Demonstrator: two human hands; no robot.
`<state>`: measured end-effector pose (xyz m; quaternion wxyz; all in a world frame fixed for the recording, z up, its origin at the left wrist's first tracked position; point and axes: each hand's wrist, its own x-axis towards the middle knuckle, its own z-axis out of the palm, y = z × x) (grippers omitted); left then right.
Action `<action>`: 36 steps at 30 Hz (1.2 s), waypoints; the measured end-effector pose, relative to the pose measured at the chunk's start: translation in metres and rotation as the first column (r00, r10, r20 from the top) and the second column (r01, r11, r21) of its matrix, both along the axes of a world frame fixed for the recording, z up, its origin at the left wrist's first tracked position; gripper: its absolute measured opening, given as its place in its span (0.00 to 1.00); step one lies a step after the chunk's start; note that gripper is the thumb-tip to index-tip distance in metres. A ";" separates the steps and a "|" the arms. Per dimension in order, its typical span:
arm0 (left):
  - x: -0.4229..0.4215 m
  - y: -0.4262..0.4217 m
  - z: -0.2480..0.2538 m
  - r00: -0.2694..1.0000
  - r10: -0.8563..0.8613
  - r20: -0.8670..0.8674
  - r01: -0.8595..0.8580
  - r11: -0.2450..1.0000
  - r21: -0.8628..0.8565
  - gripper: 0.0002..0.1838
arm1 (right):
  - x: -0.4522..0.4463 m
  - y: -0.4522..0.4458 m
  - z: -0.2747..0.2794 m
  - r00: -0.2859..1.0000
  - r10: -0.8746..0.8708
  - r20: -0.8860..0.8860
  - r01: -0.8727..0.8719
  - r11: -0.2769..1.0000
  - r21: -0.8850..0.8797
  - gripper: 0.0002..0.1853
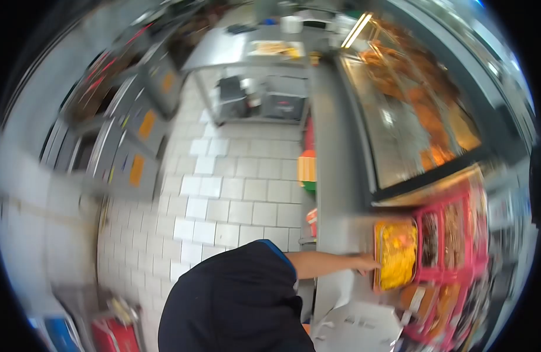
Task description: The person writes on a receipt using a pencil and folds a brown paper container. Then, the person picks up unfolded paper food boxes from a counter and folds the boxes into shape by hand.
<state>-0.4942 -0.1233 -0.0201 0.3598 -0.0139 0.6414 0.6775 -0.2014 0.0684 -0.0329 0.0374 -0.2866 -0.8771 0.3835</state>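
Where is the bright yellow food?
In the head view, the bright yellow food is in a tray right of centre, on the metal counter just left of a pink basket.

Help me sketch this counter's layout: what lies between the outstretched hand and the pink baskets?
In the head view, a tray of yellow food lies between the hand and the pink baskets.

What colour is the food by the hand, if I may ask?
The food is mostly yellow; the head view shows it.
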 end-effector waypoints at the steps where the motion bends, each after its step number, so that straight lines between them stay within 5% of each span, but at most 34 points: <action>1: 0.000 0.015 0.018 0.992 0.122 0.021 -0.120 0.990 -0.071 0.30 | -0.017 0.006 -0.004 0.998 0.055 0.044 -0.056 0.998 0.021 0.16; 9: -0.005 0.060 0.027 0.871 0.490 0.017 -0.433 0.785 -0.442 0.24 | -0.020 0.048 -0.013 0.958 0.184 0.221 -0.204 0.977 0.069 0.19; 15: -0.020 0.082 -0.038 0.926 0.372 -0.063 -0.354 0.799 -0.486 0.18 | 0.156 0.105 0.014 0.958 0.172 0.230 -0.209 0.966 0.149 0.21; 16: -0.018 0.063 -0.009 0.903 0.429 -0.002 -0.381 0.800 -0.464 0.17 | 0.187 0.102 0.019 0.967 0.177 0.186 -0.210 0.962 0.177 0.21; 17: -0.025 0.045 -0.008 0.914 -0.339 -0.221 0.081 0.689 -0.720 0.16 | 0.221 0.097 0.018 0.981 0.164 0.104 -0.181 0.966 0.184 0.22; 18: -0.034 0.055 -0.040 0.986 0.165 -0.025 -0.155 0.850 -0.503 0.17 | 0.191 0.049 0.071 0.991 -0.099 0.094 0.088 0.990 0.108 0.14; 19: -0.035 0.049 -0.041 0.897 0.397 0.194 -0.372 0.915 -0.156 0.18 | 0.170 0.027 0.088 0.933 -0.359 -0.021 0.355 0.928 -0.113 0.13; 20: -0.039 0.041 -0.037 0.883 0.416 0.218 -0.431 0.902 0.024 0.21 | 0.167 0.023 0.086 0.851 -0.515 -0.104 0.462 0.828 -0.318 0.12; 21: -0.044 0.034 -0.047 0.882 0.396 0.256 -0.443 0.881 0.166 0.23 | 0.166 0.021 0.091 0.864 -0.492 -0.108 0.466 0.862 -0.202 0.11; 22: -0.045 0.030 -0.014 0.855 0.417 0.308 -0.458 0.886 0.072 0.23 | 0.176 0.031 0.093 0.914 -0.400 0.074 0.407 0.903 -0.141 0.10; 25: -0.054 0.028 -0.002 0.882 0.400 0.250 -0.423 0.905 0.044 0.23 | 0.158 0.010 0.115 0.839 -0.541 -0.055 0.515 0.824 -0.237 0.10; 27: -0.057 0.021 -0.010 0.942 0.273 0.194 -0.314 0.921 0.230 0.23 | 0.154 0.002 0.122 0.767 -0.632 -0.107 0.562 0.743 -0.363 0.15; 29: -0.067 0.000 -0.021 0.977 0.081 0.197 -0.119 0.974 0.191 0.30 | 0.150 -0.012 0.133 0.739 -0.658 -0.142 0.543 0.707 -0.452 0.19; 31: -0.040 -0.015 0.070 0.953 -0.134 0.273 0.190 0.963 -0.191 0.40 | 0.129 -0.020 0.140 0.684 -0.700 -0.205 0.477 0.642 -0.600 0.19; 32: -0.026 -0.017 0.084 0.948 -0.166 0.273 0.223 0.955 -0.195 0.40 | 0.120 -0.025 0.134 0.633 -0.735 -0.245 0.428 0.595 -0.680 0.18; 34: 0.004 -0.021 0.098 0.937 -0.326 -0.125 0.342 0.929 0.140 0.45 | 0.109 -0.028 0.108 0.780 -0.578 -0.238 0.526 0.813 -0.251 0.18; 35: 0.013 -0.022 0.105 0.908 -0.336 -0.253 0.396 0.885 0.246 0.47 | 0.099 -0.028 0.092 0.809 -0.535 -0.243 0.473 0.839 -0.269 0.19; 36: 0.014 -0.018 0.115 0.743 -0.375 -0.554 0.530 0.835 0.145 0.48 | 0.087 -0.029 0.080 0.837 -0.488 -0.250 0.418 0.863 -0.284 0.21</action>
